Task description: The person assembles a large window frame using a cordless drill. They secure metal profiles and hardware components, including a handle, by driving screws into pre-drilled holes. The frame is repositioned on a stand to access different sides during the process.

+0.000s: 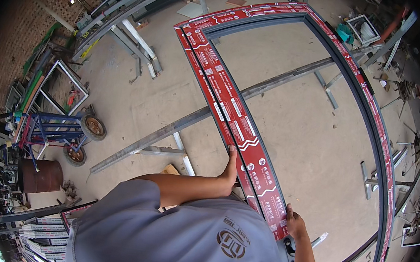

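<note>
A large window frame [229,113] covered in red printed protective film, with dark grey inner edges, lies in front of me and reaches to the far side. A dark seam runs along its near left bar. My left hand [226,174] is closed on that bar's outer edge, thumb on top and the other fingers hidden beneath. Around the inner edge of the same bar, closer to my body, my right hand [297,224] is closed with its thumb up; its fingers are partly hidden. Just below it shows a dark object with shiny round parts [289,245], its kind unclear.
Grey metal support rails [154,137] pass under the frame. At left stand a blue two-wheeled cart [55,130], a rusty drum [41,177] and a white frame [71,88]. Stacked profiles [42,239] lie at lower left. Metal stands and scrap line the right side.
</note>
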`<state>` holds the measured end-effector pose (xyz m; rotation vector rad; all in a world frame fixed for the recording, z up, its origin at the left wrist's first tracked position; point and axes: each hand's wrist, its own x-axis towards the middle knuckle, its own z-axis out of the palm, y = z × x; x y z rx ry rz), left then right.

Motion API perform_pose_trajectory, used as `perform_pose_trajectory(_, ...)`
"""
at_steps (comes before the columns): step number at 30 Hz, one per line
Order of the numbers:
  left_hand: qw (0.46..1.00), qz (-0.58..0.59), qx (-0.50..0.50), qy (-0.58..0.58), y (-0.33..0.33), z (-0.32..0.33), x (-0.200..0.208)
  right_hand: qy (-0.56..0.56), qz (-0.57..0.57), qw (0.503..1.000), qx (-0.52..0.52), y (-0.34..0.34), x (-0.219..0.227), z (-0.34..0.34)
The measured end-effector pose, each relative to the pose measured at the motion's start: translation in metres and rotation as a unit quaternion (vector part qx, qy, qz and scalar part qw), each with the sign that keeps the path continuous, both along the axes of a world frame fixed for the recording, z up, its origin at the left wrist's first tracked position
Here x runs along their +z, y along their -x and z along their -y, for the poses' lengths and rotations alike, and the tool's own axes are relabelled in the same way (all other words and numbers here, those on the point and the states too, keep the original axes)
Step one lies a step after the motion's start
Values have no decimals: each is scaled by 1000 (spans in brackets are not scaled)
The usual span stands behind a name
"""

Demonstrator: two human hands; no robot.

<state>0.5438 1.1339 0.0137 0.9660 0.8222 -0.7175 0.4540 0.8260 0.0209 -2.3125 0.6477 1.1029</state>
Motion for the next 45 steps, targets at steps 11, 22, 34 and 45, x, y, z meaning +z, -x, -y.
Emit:
perform_pose_trajectory(11,999,-32,-16,5,-7,-1,-8,22,-21,1000,-3,-6,-5,-2)
perform_pose_trajectory(22,998,-11,18,51,-1,-7,-1,59,103,991,-56,8,2,-23)
perform_pose_trajectory(34,998,-31,-20,54,-15,-2,-1,-23,30,991,-131,-2,-37,-7)
perform_pose_trajectory(45,996,52,6,73,0,-4,-30,16,54,988,-143,1,-23,-14)
